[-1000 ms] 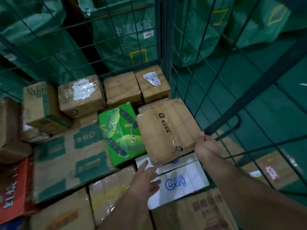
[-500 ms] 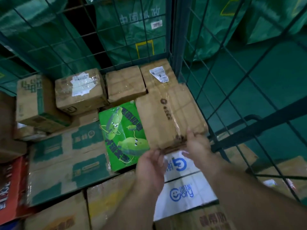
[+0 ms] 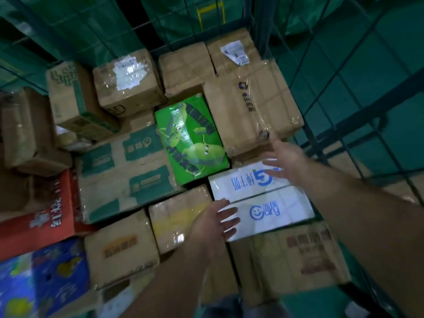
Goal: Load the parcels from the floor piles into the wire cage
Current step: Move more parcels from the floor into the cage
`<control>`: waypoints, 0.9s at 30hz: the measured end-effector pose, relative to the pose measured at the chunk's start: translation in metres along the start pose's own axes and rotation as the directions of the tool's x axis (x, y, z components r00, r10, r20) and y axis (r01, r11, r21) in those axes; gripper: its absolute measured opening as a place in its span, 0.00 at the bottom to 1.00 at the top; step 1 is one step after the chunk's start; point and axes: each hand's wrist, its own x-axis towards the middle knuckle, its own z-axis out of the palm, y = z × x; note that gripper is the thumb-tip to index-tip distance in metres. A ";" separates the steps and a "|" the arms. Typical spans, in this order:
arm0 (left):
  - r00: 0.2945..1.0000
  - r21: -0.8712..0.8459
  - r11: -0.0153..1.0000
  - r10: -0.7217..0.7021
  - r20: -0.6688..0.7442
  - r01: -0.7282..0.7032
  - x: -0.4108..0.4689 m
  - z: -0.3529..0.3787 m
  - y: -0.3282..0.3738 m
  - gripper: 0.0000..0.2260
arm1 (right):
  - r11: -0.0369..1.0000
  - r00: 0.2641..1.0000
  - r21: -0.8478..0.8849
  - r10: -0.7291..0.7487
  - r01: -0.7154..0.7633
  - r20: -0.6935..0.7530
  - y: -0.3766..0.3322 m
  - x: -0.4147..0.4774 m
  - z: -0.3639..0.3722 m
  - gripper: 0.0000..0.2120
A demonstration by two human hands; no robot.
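Right hand (image 3: 283,157) and left hand (image 3: 215,222) hover spread and empty now. The taped brown parcel (image 3: 250,106) they held a moment ago lies flat in the wire cage (image 3: 249,21), against its right mesh and just beside the green carton (image 3: 190,138). One more parcel is loaded. Cartons pave the layer, and green mail sacks (image 3: 183,17) stand outside.

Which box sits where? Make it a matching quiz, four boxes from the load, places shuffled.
Boxes:
1. green box
2. white box
3. red box
4. blue box

Places:
A. bottom-left corner of the view
B. middle of the load
C. left edge, halfway up
D. farthest right of the four

Pairs: 1-B, 2-D, 3-C, 4-A
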 end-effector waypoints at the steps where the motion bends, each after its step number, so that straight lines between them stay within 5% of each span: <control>1: 1.000 0.023 1.000 -0.012 -0.026 0.013 -0.008 -0.006 -0.010 0.12 | 1.000 1.000 -0.014 0.004 -0.004 0.026 0.021 -0.013 0.004 0.22; 5: 0.990 0.202 0.979 -0.010 -0.140 0.039 -0.034 -0.024 -0.051 0.11 | 0.983 0.980 0.076 0.160 -0.170 0.121 0.124 -0.079 0.017 0.16; 9: 0.996 0.353 0.935 0.012 -0.087 0.020 -0.075 -0.037 -0.081 0.09 | 0.937 0.956 0.223 0.233 -0.269 0.176 0.213 -0.166 0.026 0.15; 17: 0.997 0.682 0.730 -0.019 0.073 -0.037 -0.130 -0.046 -0.120 0.07 | 0.988 0.980 0.026 0.154 -0.152 -0.124 0.268 -0.303 0.010 0.11; 27: 0.939 0.919 0.344 -0.206 0.276 -0.195 -0.194 -0.006 -0.239 0.10 | 0.881 0.803 0.473 0.276 0.008 -0.528 0.399 -0.438 -0.024 0.09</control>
